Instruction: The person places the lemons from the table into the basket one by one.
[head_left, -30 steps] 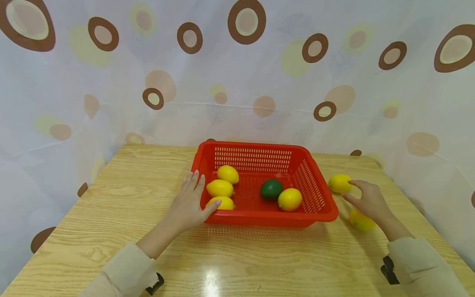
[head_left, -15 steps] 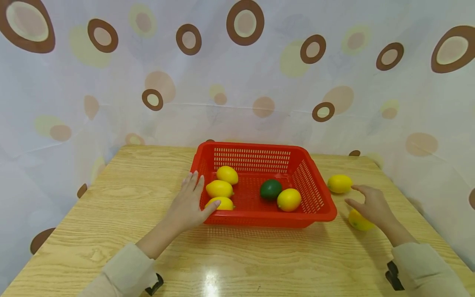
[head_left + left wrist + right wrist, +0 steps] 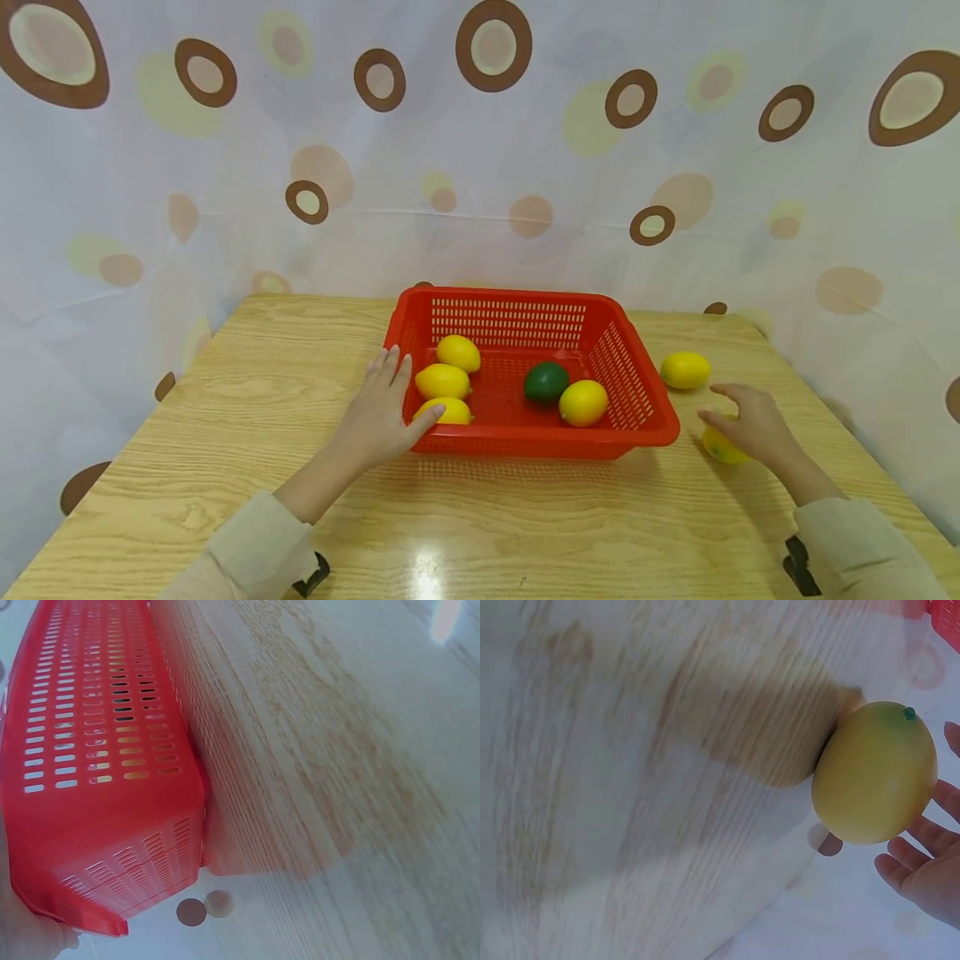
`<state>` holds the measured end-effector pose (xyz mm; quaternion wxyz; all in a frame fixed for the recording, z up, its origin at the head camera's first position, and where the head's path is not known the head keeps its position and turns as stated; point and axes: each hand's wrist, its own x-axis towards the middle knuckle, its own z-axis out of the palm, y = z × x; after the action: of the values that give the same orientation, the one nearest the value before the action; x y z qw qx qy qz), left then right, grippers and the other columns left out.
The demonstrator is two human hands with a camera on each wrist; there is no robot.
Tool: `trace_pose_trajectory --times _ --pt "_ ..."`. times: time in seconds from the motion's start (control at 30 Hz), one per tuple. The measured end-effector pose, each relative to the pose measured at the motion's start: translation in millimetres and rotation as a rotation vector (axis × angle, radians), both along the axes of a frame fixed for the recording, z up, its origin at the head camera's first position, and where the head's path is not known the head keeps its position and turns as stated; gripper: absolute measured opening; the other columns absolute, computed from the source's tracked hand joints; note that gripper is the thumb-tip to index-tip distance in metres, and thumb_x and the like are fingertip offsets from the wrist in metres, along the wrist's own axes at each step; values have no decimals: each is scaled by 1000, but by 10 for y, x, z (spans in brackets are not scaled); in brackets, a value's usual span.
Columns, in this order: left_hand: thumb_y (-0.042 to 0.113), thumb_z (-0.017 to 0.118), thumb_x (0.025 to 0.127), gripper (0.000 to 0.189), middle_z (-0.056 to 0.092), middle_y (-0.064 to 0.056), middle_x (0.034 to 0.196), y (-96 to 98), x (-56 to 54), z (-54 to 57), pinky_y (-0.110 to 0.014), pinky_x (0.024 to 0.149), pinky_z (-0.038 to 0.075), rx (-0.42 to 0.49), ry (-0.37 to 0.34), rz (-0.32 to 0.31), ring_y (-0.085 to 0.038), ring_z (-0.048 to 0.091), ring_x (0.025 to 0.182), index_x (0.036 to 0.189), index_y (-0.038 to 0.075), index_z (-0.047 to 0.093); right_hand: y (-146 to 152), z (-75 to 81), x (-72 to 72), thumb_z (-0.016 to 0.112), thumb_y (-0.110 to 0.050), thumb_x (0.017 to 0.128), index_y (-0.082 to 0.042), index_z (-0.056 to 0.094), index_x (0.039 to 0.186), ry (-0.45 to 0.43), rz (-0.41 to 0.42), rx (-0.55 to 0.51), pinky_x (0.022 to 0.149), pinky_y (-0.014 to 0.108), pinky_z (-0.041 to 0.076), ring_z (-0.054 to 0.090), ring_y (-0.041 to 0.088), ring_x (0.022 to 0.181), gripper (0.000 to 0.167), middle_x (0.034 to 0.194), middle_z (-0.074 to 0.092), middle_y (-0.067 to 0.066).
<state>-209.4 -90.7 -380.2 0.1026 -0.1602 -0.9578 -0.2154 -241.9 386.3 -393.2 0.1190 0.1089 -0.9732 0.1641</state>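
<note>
A red plastic basket (image 3: 517, 442) with slotted walls stands on the table. My left hand (image 3: 381, 417) rests on its near left corner, fingers straight along the rim and thumb over the front edge. Three yellow lemons (image 3: 442, 382) lie beside that hand inside the basket. Farther right in it are a dark green oval fruit (image 3: 546, 383) and another lemon (image 3: 583, 403). Right of the basket, my right hand (image 3: 753, 425) hovers with parted fingers over a lemon (image 3: 875, 772), partly covering it in the head view. Nothing is held in it.
One more lemon (image 3: 686, 370) lies on the table behind the right hand, near the basket's right wall. The wooden table (image 3: 225, 417) ends at a patterned cloth (image 3: 480, 167) hanging behind it. Black straps (image 3: 799, 567) show at both wrists.
My right hand has drawn back from the far lemon toward the viewer, over the nearer lemon. The left hand keeps its place on the basket.
</note>
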Motion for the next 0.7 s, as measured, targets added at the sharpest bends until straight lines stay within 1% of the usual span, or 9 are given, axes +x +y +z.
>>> trace_pose_trajectory --times 0.3,0.57,0.7 --pt "53 49 88 84 17 -26 152 -2 -2 -4 -52 114 18 -9 16 -4 -41 11 142 142 -8 26 20 -23 42 63 -19 87 20 50 116 -41 -10 3 90 64 39 44 58 109 50 118 49 42" --pt "53 48 89 84 16 -25 152 1 -1 -5 -51 115 18 -11 19 -4 -41 11 142 142 -7 26 63 -36 73 61 -21 89 19 48 119 -107 -22 3 90 66 37 42 58 111 52 121 46 42" --pt "53 48 88 84 17 -25 152 0 1 -6 -51 115 18 -10 16 -4 -41 11 142 142 -7 26 81 -51 80 61 -24 89 18 48 119 -119 -19 7 90 66 37 41 59 111 54 122 46 42"
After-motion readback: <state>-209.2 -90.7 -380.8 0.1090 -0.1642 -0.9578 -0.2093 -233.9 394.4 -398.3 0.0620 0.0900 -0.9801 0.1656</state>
